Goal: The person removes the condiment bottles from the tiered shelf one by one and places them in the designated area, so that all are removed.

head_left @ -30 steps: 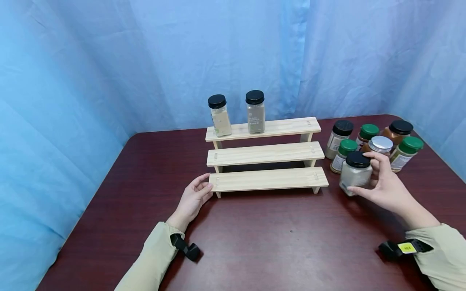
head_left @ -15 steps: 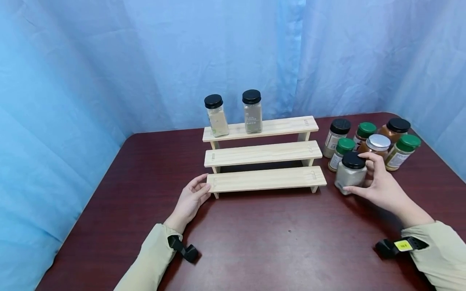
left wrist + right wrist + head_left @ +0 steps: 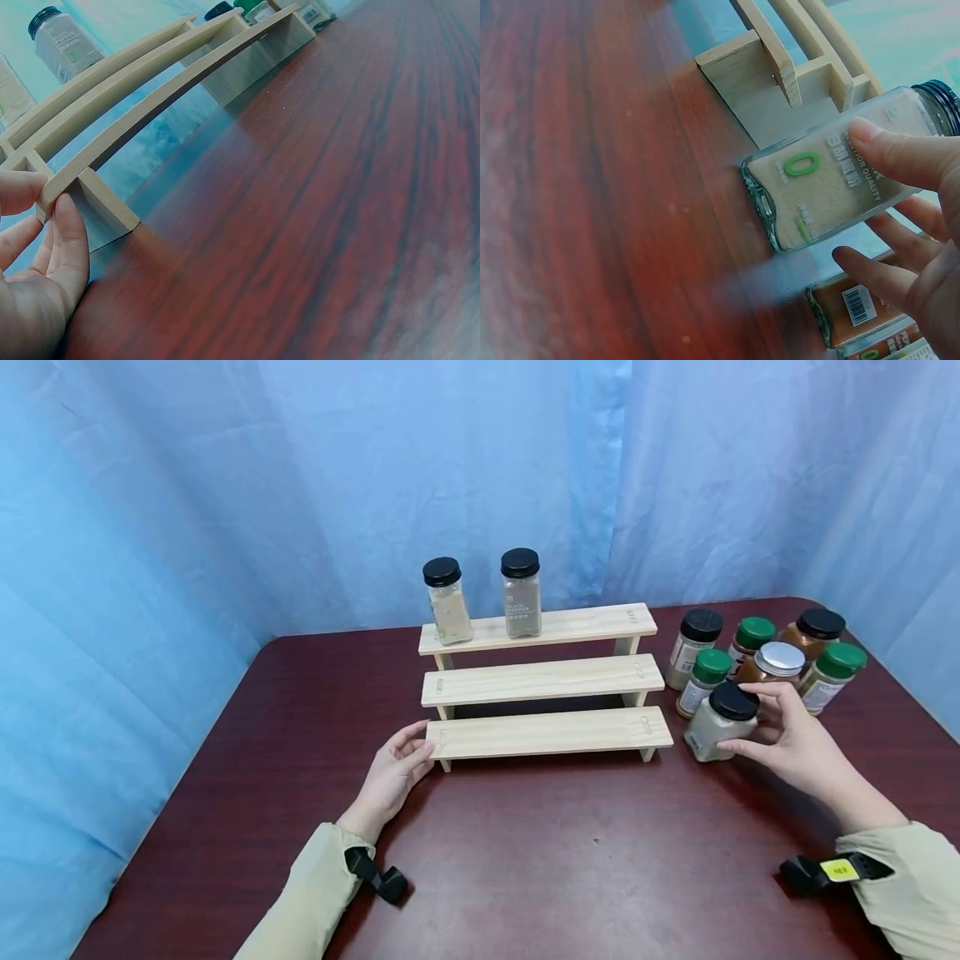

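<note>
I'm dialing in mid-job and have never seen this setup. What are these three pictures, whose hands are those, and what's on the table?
There is no machine here: a person works with two bare hands, wearing a camera on the head and one on each wrist.

The wide picture is the head view, looking down at a dark red table. On it stands a three-step wooden rack with two black-lidded jars on its top step. A cluster of spice jars stands to its right.

The left hand touches the left end of the rack's lowest step; the left wrist view shows this close up. The right hand holds a jar of pale powder with a black lid, tilted; the right wrist view shows its fingers on the glass.
</note>
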`<state>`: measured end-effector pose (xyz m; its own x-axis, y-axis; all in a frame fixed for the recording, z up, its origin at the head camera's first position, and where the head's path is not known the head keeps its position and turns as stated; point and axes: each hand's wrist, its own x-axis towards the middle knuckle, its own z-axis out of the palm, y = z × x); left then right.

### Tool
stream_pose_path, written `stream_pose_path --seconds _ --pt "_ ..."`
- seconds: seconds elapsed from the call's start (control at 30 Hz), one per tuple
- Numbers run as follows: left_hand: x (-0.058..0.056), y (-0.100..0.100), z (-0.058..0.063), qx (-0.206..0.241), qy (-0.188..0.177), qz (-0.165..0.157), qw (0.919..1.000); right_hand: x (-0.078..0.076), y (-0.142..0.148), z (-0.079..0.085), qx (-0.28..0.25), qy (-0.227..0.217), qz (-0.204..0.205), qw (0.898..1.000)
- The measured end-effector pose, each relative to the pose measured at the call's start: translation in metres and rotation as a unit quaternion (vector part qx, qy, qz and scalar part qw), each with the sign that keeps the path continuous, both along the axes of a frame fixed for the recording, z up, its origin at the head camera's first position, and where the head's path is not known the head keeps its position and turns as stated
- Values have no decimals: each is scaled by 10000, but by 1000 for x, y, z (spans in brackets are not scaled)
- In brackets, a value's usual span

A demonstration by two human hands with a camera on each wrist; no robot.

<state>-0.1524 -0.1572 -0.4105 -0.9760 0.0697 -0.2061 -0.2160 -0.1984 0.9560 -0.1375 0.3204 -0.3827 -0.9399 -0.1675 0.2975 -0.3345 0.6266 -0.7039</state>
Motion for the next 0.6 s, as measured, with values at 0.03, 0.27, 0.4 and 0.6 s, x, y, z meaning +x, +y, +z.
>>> stream_pose_path --seconds 0.03,0.27,0.4,0.6 --pt "0 0 0 5 -2 -7 10000 0 0 0 1 -8 -20 10000" --pt "-2 0 -1 6 40 -52 10000 1 1 1 14 -55 -161 9999" --pt "-2 0 0 9 -16 -59 10000 2 0 2 30 21 -177 9998" --pt "0 -1 -3 13 186 -88 9998 1 -1 1 101 34 -232 9997"
